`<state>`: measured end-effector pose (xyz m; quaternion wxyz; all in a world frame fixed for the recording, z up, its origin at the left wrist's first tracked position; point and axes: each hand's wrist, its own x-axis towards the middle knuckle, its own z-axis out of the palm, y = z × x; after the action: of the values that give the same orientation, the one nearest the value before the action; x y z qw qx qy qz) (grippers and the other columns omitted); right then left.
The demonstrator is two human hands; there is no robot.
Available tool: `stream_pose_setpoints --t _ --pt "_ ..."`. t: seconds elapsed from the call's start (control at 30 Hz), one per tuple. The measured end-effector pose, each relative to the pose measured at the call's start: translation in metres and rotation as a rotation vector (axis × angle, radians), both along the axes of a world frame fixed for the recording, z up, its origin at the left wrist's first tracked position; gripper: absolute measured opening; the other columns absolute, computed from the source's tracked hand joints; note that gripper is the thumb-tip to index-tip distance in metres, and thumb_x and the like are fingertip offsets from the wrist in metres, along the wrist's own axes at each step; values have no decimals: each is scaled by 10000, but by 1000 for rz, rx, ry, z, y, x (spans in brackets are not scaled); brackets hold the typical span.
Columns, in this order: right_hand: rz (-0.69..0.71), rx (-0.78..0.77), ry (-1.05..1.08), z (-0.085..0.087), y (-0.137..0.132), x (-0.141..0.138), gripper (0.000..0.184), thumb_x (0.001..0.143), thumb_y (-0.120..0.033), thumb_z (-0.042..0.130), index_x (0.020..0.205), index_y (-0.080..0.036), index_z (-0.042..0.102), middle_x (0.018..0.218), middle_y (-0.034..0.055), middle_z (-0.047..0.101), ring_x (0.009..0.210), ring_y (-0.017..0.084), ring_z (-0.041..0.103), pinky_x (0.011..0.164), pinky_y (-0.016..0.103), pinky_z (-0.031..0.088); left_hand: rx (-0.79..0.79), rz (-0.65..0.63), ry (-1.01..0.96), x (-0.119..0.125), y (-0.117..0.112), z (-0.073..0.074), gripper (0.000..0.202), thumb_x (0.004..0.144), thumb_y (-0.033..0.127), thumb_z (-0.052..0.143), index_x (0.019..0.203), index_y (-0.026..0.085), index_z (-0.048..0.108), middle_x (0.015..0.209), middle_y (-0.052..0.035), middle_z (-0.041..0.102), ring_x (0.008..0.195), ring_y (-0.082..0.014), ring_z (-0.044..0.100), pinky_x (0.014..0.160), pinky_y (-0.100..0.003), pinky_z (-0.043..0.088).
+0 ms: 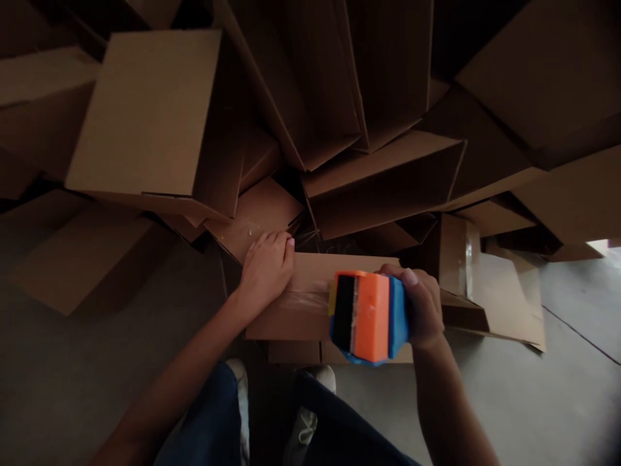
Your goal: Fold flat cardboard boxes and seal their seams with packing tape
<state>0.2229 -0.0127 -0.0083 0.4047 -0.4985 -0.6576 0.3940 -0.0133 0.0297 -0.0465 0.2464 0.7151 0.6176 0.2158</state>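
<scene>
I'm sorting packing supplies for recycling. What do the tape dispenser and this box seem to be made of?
The dispenser looks like molded plastic: smooth, solid orange and blue casing. Its dark end is too shadowed to tell. The box looks like plain brown cardboard, matte with folded edges, probably corrugated. The strip across it looks like clear plastic tape, glossy where it catches light.
</scene>
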Motion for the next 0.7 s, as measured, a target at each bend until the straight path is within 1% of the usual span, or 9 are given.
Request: stream_pose_setpoints --t 0.13,0.3,0.5,0.63,0.7 --pt "49 -25 -103 18 6 -1 545 1007 -540 408 615 -186 544 530 -13 447 477 108 422 484 273 313 -21 6 35 0 1 3 341 1020 255 334 1047 147 656 1127 -145 703 1127 -312 610 1010 -473 453" --pt "130 -41 -226 36 8 -4 568 1028 -531 368 602 -184 511 496 -23 392 442 92 382 467 276 280 -42 15 33 0 1 5 307 1021 244 368 1048 151 660 1128 -125 713 1133 -286 605 1019 -438 457" --pt "184 -18 -349 42 9 3 552 1044 -476 363 590 -189 490 493 -27 369 429 82 370 445 267 278 -62 28 41 1 2 7 281 1009 226 390 1043 158 660 1128 -114 715 1126 -281 601 1006 -425 458" --pt "201 30 -419 46 11 13 504 1044 -408 403 594 -191 474 494 -38 339 405 69 346 423 262 260 -75 27 76 1 1 8 280 1003 220 389 1025 163 662 1090 -103 723 1079 -289 610 955 -425 469" --pt "217 56 -458 49 14 17 486 1040 -383 421 598 -189 478 491 -42 348 393 62 352 415 256 265 -74 20 88 1 2 8 282 1004 225 386 1002 169 663 1063 -98 727 1056 -286 616 930 -416 473"
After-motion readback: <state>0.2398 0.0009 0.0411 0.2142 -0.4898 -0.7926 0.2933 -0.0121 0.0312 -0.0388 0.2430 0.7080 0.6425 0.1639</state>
